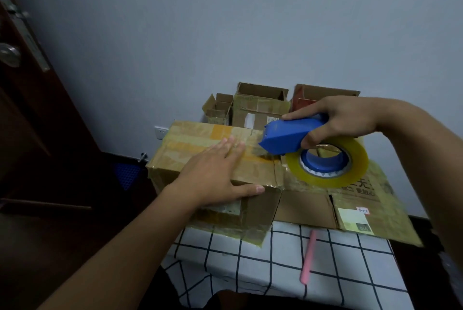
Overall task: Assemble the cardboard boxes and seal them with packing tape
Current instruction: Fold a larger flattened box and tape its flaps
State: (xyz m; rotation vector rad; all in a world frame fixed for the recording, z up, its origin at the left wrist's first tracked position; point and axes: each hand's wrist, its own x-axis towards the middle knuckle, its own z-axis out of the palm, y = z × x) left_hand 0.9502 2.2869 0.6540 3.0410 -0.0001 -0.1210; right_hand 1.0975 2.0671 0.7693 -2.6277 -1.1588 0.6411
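Note:
A closed cardboard box (190, 144), patched with old yellowish tape, sits at the table's left side. My left hand (213, 174) presses flat on its top, fingers straight, thumb hooked over the near edge. My right hand (343, 121) grips a blue tape dispenser (290, 137) loaded with a roll of clear yellowish packing tape (350, 159). The dispenser's front end touches the box top near its right end, just right of my left fingertips.
A flattened cardboard box (363, 207) lies under the dispenser on the right. Three open boxes (258, 106) stand against the wall behind. A pink stick-like tool (309, 257) lies on the checked tablecloth (250, 267). A dark door (27, 84) stands at left.

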